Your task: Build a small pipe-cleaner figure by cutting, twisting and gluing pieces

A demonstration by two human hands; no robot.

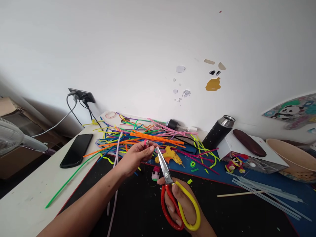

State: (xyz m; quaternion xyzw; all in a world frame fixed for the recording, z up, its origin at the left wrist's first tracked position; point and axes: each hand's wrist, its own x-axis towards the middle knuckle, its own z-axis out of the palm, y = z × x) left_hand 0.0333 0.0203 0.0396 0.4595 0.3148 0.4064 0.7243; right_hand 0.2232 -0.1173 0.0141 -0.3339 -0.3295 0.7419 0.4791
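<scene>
My left hand (140, 154) is closed around a small pink and silver object (146, 143), which looks like the top of a lighter; most of it is hidden by the fingers. In my right hand (184, 200) are scissors (166, 172) with one red and one yellow handle. Their blades look closed, with the tip at my left fingertips. Anything pinched there is too small to make out. A small pink and white figure (155, 173) stands by the blades. Beyond them lies a yellow glue gun (171, 155). Pale lilac pipe cleaners (115, 197) pass beneath my left forearm.
Many coloured pipe cleaners (158, 137) are heaped along the wall. A phone (76, 150) lies at left. At right are a black flask (219, 130), a white box (230, 144), a colourful figure (236, 163), glue sticks (271, 194), a wooden stick (234, 195) and a basket (291, 154).
</scene>
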